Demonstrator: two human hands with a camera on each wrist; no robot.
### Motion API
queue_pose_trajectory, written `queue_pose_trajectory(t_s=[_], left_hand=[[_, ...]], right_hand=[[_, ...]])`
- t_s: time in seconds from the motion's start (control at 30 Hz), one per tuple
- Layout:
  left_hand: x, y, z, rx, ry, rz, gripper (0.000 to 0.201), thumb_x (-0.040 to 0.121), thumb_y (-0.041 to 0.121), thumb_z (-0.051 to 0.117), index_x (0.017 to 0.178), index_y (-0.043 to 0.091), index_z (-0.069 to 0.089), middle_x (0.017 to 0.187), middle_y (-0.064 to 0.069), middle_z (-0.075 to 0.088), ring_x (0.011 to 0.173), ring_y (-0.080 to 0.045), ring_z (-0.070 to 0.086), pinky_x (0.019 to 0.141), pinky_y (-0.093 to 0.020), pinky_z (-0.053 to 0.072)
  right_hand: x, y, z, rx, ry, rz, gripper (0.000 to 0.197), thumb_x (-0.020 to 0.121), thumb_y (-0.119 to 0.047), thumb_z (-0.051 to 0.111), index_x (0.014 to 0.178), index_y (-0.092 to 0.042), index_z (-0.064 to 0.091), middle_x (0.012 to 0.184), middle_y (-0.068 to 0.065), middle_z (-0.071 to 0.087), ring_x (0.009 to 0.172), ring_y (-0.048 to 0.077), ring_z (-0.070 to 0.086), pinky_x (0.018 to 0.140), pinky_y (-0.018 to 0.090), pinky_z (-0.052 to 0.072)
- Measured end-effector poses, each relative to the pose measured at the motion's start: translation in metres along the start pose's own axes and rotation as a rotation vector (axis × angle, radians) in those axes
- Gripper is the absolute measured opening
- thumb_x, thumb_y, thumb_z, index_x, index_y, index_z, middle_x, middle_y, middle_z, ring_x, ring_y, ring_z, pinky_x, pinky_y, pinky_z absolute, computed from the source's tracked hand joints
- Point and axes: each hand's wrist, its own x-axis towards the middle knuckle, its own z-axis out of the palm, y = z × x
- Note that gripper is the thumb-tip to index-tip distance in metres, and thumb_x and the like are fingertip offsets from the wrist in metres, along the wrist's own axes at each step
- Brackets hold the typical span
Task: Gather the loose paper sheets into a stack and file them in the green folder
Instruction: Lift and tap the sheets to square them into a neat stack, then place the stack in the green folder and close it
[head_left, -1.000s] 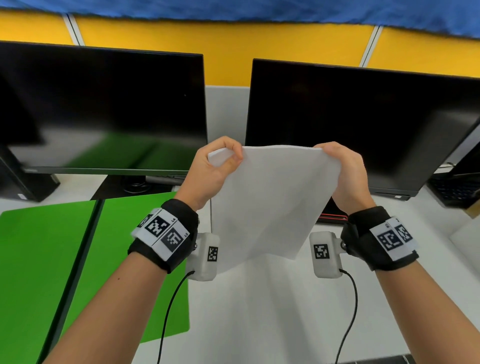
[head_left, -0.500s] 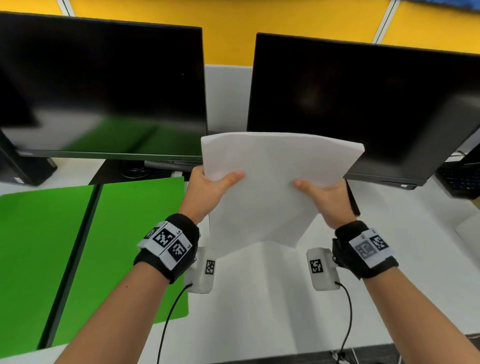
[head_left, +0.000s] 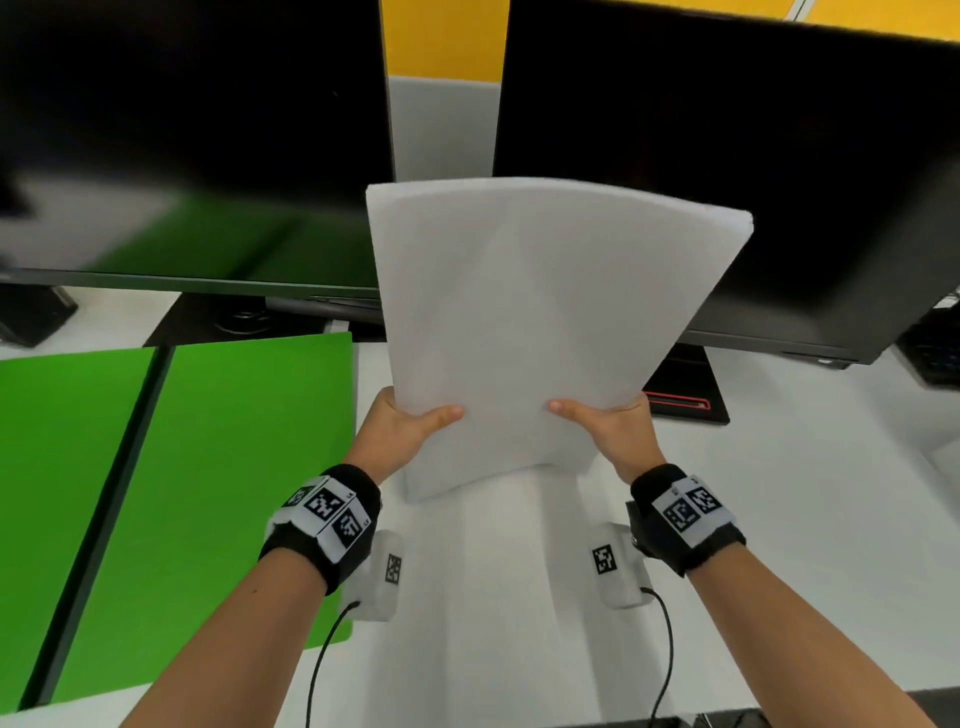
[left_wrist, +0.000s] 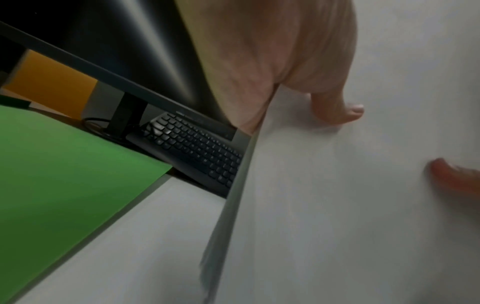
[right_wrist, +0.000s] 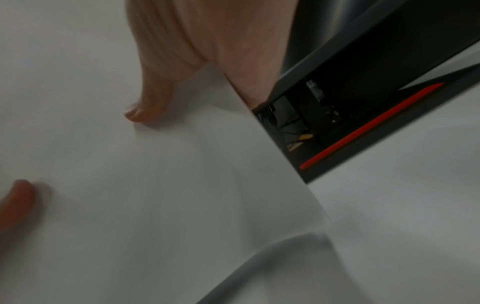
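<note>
A stack of white paper sheets (head_left: 535, 322) stands upright over the white desk, bowed a little, its lower edge near the desk top. My left hand (head_left: 402, 428) grips its lower left side with the thumb across the front, and my right hand (head_left: 605, 428) grips the lower right side the same way. The fingers behind the sheets are hidden. In the left wrist view the stack (left_wrist: 337, 205) shows its edge and my left thumb (left_wrist: 337, 111). The right wrist view shows the sheets (right_wrist: 155, 185) under my right thumb (right_wrist: 148, 102). The green folder (head_left: 197, 493) lies open and flat to the left.
Two black monitors (head_left: 192, 140) (head_left: 753, 171) stand at the back, close behind the sheets. A black stand with a red stripe (head_left: 680, 400) sits under the right monitor. A black keyboard (left_wrist: 192, 150) lies under the left monitor. Another keyboard (head_left: 935, 353) is at the far right.
Both hands slid from the stack's top corners down to its lower sides. The sheets went from hanging down to standing upright, squared together, and moved lower toward the desk.
</note>
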Motion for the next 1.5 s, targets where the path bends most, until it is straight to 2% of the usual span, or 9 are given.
queue_pose_trajectory(t_s=[0.1, 0.2, 0.3, 0.47, 0.6, 0.8, 1.0, 1.37, 1.5], left_hand=[[0.001, -0.004, -0.003, 0.03, -0.006, 0.003, 0.037, 0.078, -0.002, 0.068, 0.082, 0.033, 0.058, 0.065, 0.035, 0.066, 0.07, 0.019, 0.062, 0.071, -0.001, 0.047], [0.001, -0.024, -0.003, 0.046, -0.017, -0.09, 0.029, 0.077, 0.007, 0.072, 0.089, 0.031, 0.062, 0.085, 0.018, 0.071, 0.082, 0.005, 0.065, 0.086, -0.022, 0.051], [0.002, -0.034, -0.001, 0.024, 0.006, -0.128, 0.028, 0.077, 0.008, 0.073, 0.09, 0.031, 0.061, 0.093, 0.012, 0.067, 0.085, 0.003, 0.064, 0.078, -0.015, 0.051], [0.002, -0.03, 0.0, 0.036, 0.031, -0.118, 0.021, 0.078, 0.008, 0.071, 0.096, 0.018, 0.065, 0.091, 0.009, 0.067, 0.084, -0.003, 0.064, 0.072, -0.008, 0.052], [0.005, -0.001, -0.012, 0.045, -0.005, -0.07, 0.026, 0.078, 0.003, 0.07, 0.085, 0.028, 0.063, 0.075, 0.02, 0.071, 0.071, 0.009, 0.066, 0.075, -0.013, 0.054], [-0.006, 0.037, -0.042, -0.09, -0.054, -0.064, 0.022, 0.083, -0.001, 0.061, 0.093, 0.018, 0.064, 0.07, 0.016, 0.073, 0.067, 0.0, 0.069, 0.065, -0.016, 0.057], [-0.043, 0.039, -0.081, -0.122, -0.046, -0.149, 0.029, 0.081, -0.002, 0.063, 0.108, 0.008, 0.061, 0.097, -0.004, 0.069, 0.068, -0.004, 0.069, 0.07, -0.022, 0.057], [-0.084, 0.021, -0.182, -0.06, -0.055, -0.242, 0.035, 0.088, 0.007, 0.057, 0.123, 0.002, 0.055, 0.122, -0.013, 0.062, 0.105, -0.026, 0.062, 0.098, -0.041, 0.046], [-0.093, 0.001, -0.209, 0.036, -0.044, -0.264, 0.034, 0.09, 0.008, 0.056, 0.123, 0.001, 0.055, 0.123, -0.015, 0.061, 0.106, -0.024, 0.06, 0.096, -0.036, 0.045]], right_hand=[[0.002, 0.003, -0.003, -0.004, -0.02, -0.003, 0.039, 0.067, 0.006, 0.077, 0.098, -0.017, 0.066, 0.098, -0.002, 0.072, 0.091, 0.009, 0.069, 0.082, 0.02, 0.055], [0.002, 0.02, 0.0, 0.003, -0.007, 0.075, 0.042, 0.066, 0.005, 0.078, 0.101, -0.015, 0.066, 0.098, 0.0, 0.071, 0.086, 0.006, 0.07, 0.077, 0.019, 0.055], [0.006, 0.029, 0.003, 0.001, 0.011, 0.127, 0.041, 0.067, 0.004, 0.078, 0.105, -0.008, 0.065, 0.098, 0.004, 0.071, 0.08, 0.002, 0.07, 0.073, 0.015, 0.055], [0.008, 0.027, 0.004, -0.013, 0.011, 0.143, 0.045, 0.067, 0.001, 0.079, 0.109, -0.007, 0.065, 0.1, 0.002, 0.071, 0.087, 0.007, 0.069, 0.081, 0.024, 0.054], [0.008, 0.0, 0.002, -0.048, -0.087, 0.095, 0.035, 0.069, 0.006, 0.075, 0.091, -0.02, 0.067, 0.085, -0.012, 0.073, 0.08, 0.001, 0.07, 0.072, 0.016, 0.055], [0.0, -0.035, 0.026, -0.061, -0.171, 0.078, 0.032, 0.073, -0.003, 0.074, 0.103, -0.011, 0.067, 0.101, 0.006, 0.072, 0.089, 0.02, 0.071, 0.08, 0.033, 0.058], [-0.036, -0.04, 0.073, -0.072, -0.166, 0.095, 0.029, 0.074, -0.002, 0.074, 0.101, -0.01, 0.067, 0.095, 0.003, 0.072, 0.079, 0.012, 0.071, 0.071, 0.026, 0.057], [-0.105, -0.021, 0.167, -0.061, -0.103, 0.22, 0.016, 0.082, -0.02, 0.069, 0.098, -0.018, 0.066, 0.09, -0.006, 0.071, 0.072, 0.0, 0.07, 0.065, 0.014, 0.056], [-0.118, -0.008, 0.199, -0.139, -0.079, 0.21, 0.016, 0.083, -0.02, 0.069, 0.097, -0.015, 0.066, 0.09, -0.003, 0.07, 0.078, 0.004, 0.066, 0.066, 0.011, 0.053]])
